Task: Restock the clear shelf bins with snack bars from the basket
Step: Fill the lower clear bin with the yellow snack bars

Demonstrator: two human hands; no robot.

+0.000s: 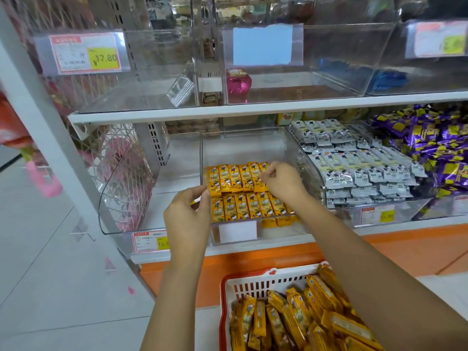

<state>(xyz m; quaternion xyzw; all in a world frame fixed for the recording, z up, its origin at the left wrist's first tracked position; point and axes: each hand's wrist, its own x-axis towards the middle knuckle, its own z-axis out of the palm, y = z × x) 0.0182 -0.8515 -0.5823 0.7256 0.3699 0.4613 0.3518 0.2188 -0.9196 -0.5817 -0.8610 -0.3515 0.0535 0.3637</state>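
A clear bin (240, 148) stands mid-way along the lower shelf. Two neat rows of yellow snack bars (238, 196) lie in it. My left hand (186, 216) is at the bin's front left corner, fingers curled, with a sliver of a yellow bar showing between them. My right hand (281, 182) hovers over the right end of the back row, thumb and fingers pinching the top of a bar there. Below, a red and white basket (253, 281) holds a loose heap of the same yellow bars (304, 323).
Right of the bin are a bin of grey-white bars (354, 168) and a pile of purple and yellow sweets (430, 148). To the left stands a clear bin (131, 188) with nothing in it. Upper bins carry a price tag (86, 54) and a pink packet (238, 82). An orange base (405, 249) runs below.
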